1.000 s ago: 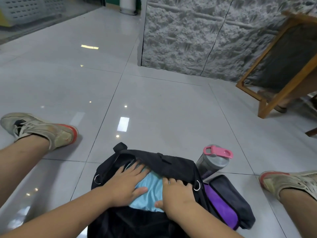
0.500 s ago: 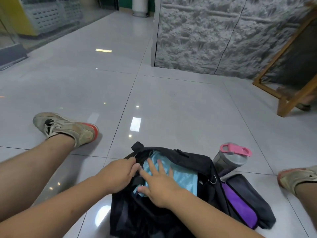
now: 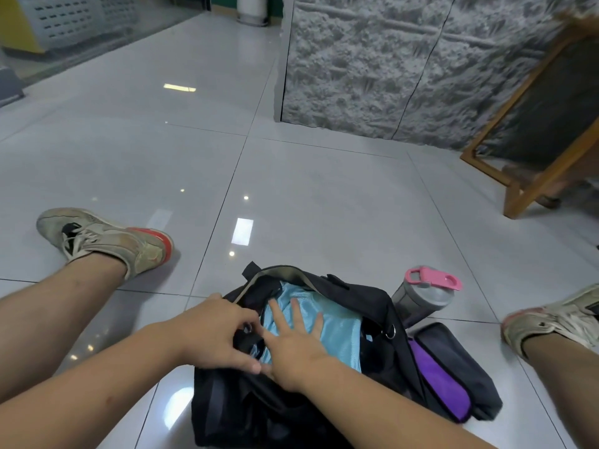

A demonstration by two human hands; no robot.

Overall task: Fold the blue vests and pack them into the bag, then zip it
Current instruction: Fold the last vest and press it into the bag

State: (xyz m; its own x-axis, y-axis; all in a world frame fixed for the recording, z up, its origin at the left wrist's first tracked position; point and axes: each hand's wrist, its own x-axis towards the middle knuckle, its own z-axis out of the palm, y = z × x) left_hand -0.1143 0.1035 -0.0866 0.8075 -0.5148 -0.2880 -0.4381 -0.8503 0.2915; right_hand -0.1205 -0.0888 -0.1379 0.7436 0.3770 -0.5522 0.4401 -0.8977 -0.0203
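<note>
head, lower centre: blue vests inside black bag; right hand flat, fingers spread, pressing them; left hand pinches bag edge | risk: mesh snagging in zipper if fabric bulges

Head view, lower centre of frame: the black bag lies open on the grey tiled floor between your legs. Blue vests sit folded inside the opening. Your right hand lies flat on the fabric, fingers spread and straight. Your left hand curls round the bag's black edge at the left side of the opening, touching the right hand. Just right of the bag: a grey bottle with a pink lid, tilted, and a dark pouch with a purple panel. Worn sneakers at mid left and right edge. Wooden frame upper right, against the textured grey wall.
</note>
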